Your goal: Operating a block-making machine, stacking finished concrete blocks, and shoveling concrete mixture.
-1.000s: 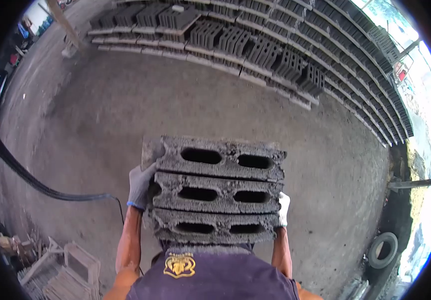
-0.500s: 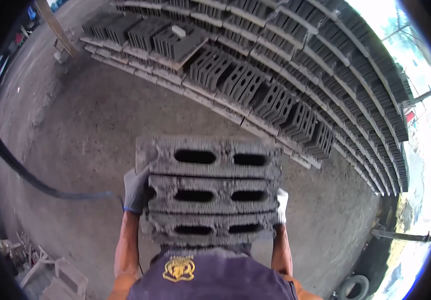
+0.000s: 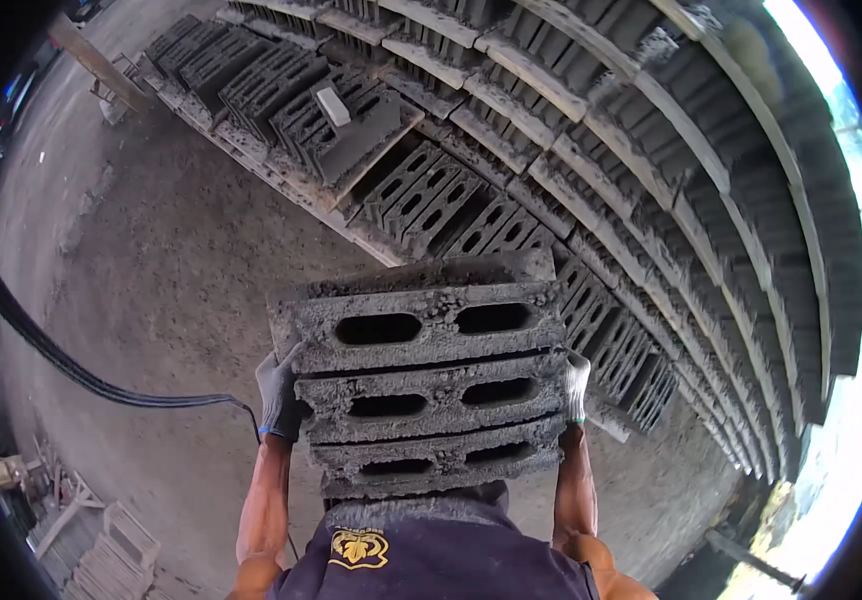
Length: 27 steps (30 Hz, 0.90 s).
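Three dark grey hollow concrete blocks [image 3: 421,402] are held in front of my body, each showing two oval holes, with a board [image 3: 511,265] visible along their far edge. My left hand [image 3: 279,395], in a grey glove, is closed on the left side of the load. On the right side, my right hand [image 3: 575,385], in a light glove, grips it too. Just beyond the load, rows of similar blocks [image 3: 426,200] sit on boards, and a short pale piece [image 3: 333,107] lies on top of one group.
Tiered stacks of blocks on boards [image 3: 681,190] curve up the right side. A wooden post [image 3: 99,60] stands at the upper left. A black hose [image 3: 131,395] runs along the left. Wooden frames [image 3: 111,545] lie at the lower left on the concrete floor [image 3: 161,280].
I have moved closer to the stacked rows, which now loom larger and angle more steeply across the view. The load stays in both hands, its far edge now showing more board.
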{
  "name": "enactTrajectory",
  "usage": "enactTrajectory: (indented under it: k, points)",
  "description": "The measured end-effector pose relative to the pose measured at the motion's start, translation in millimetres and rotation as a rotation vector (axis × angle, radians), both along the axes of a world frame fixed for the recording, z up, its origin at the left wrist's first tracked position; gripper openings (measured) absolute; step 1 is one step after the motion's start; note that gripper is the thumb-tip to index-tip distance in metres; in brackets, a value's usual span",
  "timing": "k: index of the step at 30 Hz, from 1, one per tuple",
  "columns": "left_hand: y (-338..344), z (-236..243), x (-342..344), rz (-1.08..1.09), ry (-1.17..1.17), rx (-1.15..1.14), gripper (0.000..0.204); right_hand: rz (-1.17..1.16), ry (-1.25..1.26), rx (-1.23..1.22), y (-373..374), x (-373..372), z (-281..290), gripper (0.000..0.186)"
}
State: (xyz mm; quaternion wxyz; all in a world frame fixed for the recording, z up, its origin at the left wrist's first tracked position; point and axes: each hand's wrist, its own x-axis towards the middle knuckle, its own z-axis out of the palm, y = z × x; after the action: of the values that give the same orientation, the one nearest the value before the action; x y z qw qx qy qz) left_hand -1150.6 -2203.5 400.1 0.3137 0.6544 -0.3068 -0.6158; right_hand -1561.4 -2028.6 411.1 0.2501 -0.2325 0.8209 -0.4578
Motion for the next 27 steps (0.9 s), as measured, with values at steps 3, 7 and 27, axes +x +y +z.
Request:
enactTrajectory:
  k: [3, 7, 27]
  points:
    - [-2.7, -49.9, -26.6, 0.156, 0.181, 0.084, 0.030, 0.074, 0.039, 0.124, -48.8, -48.1, -13.8, 0.039]
    - [-2.6, -116.5, -59.3, 0.256, 0.357, 0.157, 0.010, 0.170, 0.058, 0.094, -111.5, -86.2, -29.5, 0.041]
    - [108.8, -238.7, -47.9, 0.386, 0.440, 0.211, 0.015, 0.446, 0.121, 0.247, -322.4, -175.4, -160.0, 0.050]
